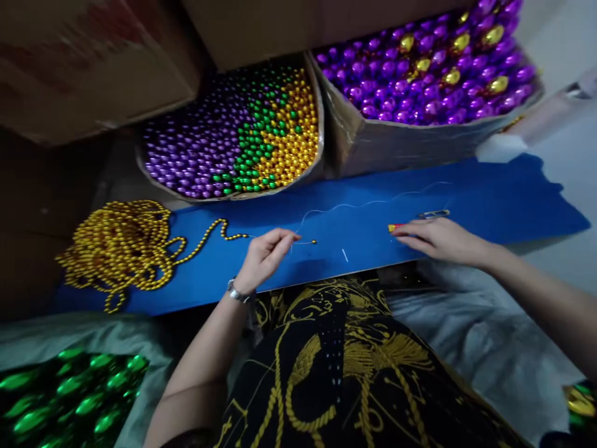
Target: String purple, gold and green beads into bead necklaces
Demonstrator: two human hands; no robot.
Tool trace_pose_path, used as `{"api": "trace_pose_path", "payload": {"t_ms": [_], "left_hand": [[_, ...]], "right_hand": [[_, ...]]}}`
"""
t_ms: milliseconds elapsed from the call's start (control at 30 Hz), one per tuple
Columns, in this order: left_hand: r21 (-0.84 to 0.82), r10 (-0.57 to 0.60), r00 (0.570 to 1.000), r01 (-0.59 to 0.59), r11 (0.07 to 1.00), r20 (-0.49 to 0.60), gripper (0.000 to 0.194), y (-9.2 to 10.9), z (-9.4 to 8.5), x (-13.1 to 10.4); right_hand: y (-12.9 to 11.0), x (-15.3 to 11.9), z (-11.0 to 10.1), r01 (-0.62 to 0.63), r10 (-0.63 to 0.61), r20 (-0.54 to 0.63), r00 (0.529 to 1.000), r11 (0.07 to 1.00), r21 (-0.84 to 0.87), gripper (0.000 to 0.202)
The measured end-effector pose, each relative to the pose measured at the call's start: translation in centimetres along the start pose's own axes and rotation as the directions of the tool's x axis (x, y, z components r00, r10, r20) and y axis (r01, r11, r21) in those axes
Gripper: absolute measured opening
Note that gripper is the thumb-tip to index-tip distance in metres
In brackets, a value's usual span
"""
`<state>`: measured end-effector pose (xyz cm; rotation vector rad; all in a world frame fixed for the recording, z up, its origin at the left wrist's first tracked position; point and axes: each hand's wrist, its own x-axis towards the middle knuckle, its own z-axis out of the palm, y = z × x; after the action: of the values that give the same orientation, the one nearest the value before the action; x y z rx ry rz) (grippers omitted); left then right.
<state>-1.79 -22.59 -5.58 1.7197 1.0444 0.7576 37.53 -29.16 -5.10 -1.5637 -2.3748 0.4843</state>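
My left hand (270,252), a metal watch (239,292) on its wrist, pinches a thin thread beside the end of a gold bead strand (205,239). One small bead (314,242) lies just right of its fingertips. The strand runs left to a heap of gold beads (124,239). My right hand (433,238) is closed around a small red and yellow object (395,228) over the blue board (364,230). Behind that hand lies a small metal tool (435,214). A short white piece (345,255) rests between the hands. A pale thread (359,205) curves across the board.
Behind the board stand a box of purple, green and gold beads (252,149) and a box of larger purple and gold beads (429,81). Big cardboard boxes (93,62) rise at the upper left. A bag of green beads (74,392) is at the lower left.
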Motion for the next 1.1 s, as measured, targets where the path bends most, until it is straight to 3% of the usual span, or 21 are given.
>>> {"api": "trace_pose_path", "payload": {"t_ms": [33,133,233,300,467,667,800,967,1100], "left_hand": [[-0.006,0.022,1.000,-0.022,1.000,-0.002,0.035,0.5,0.1,0.3],[-0.008,0.064,0.998,-0.064,0.998,0.004,0.034,1.7,0.4,0.7],[-0.040,0.063,0.998,-0.061,0.997,0.031,0.033,2.1,0.4,0.8],[-0.149,0.015,0.999,-0.010,0.989,0.034,0.033,2.0,0.4,1.0],[-0.528,-0.103,0.995,0.086,0.845,-0.004,0.033,2.0,0.1,2.2],[-0.589,-0.079,0.997,0.055,0.806,-0.015,0.029,3.0,-0.7,3.4],[-0.589,-0.056,0.998,0.044,0.807,-0.002,0.029,3.3,-1.1,3.7],[-0.593,-0.025,1.000,0.016,0.805,-0.006,0.027,3.8,-1.2,4.2],[-0.588,0.003,1.000,-0.002,0.809,0.001,0.027,4.3,-1.3,4.6]], "right_hand": [[-1.9,2.2,0.3,0.060,-0.061,0.030,0.998,0.997,0.057,0.031],[-6.6,7.7,1.7,0.149,-0.144,-0.036,0.989,0.967,0.207,0.034],[-8.3,11.1,3.4,0.148,-0.144,-0.043,0.989,0.892,0.427,0.040],[-8.5,12.4,4.3,0.103,-0.111,-0.022,0.994,0.803,0.587,0.040],[-9.4,14.5,5.2,0.035,-0.028,-0.022,0.999,0.639,0.768,0.040],[-10.7,16.2,5.0,-0.046,-0.056,0.072,0.996,0.367,0.929,0.042],[-10.5,16.8,5.4,-0.072,-0.051,0.098,0.994,0.373,0.925,0.040],[-10.1,17.4,6.4,-0.078,0.075,0.055,0.996,0.335,0.939,0.037],[-9.7,17.6,6.8,-0.144,0.043,0.137,0.990,0.343,0.928,0.033]]}}
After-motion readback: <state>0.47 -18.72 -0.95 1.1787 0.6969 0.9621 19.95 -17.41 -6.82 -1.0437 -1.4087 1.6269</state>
